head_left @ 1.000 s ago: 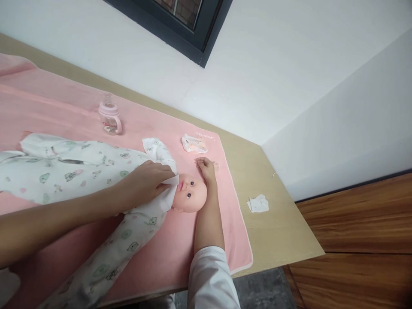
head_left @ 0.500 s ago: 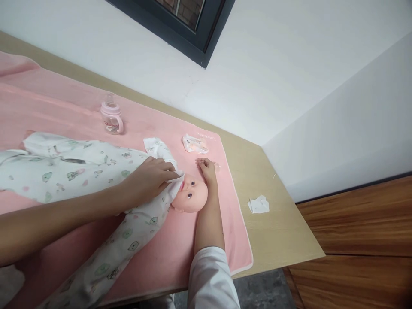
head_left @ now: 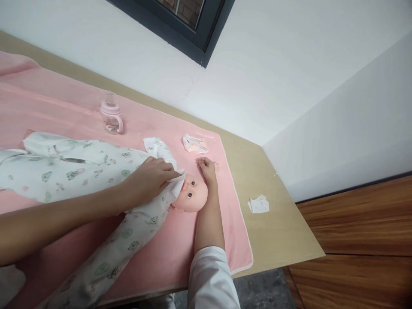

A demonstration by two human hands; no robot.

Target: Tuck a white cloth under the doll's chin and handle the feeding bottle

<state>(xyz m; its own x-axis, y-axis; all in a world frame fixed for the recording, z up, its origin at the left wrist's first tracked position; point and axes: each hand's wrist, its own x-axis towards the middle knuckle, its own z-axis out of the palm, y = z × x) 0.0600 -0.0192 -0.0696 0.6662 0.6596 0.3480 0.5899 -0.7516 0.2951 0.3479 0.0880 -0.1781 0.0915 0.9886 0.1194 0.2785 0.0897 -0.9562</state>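
A baby doll [head_left: 196,197] lies on its back on a pink blanket [head_left: 180,244], its head toward the right. It wears a white suit [head_left: 96,171] with green and pink animal prints. My left hand [head_left: 156,177] is closed on a thin white cloth [head_left: 177,185] at the doll's chin and mouth, covering part of the lower face. Whether this cloth is separate from the suit's collar, I cannot tell. Beyond the top of the doll's head, my right hand [head_left: 206,168] rests on the blanket with its fingers loosely stretched out, holding nothing visible. My right forearm lies against the head.
A pink-topped baby bottle [head_left: 111,116] stands upright on the blanket. Near my right hand lies a clear plastic packet [head_left: 195,143], with a small clear item [head_left: 217,166] beside the wrist. Folded white tissue [head_left: 258,204] is on the wooden table [head_left: 273,236]. A wall runs behind.
My left hand and the white cloth have shifted very slightly toward the doll's face. My right hand stays where it was.
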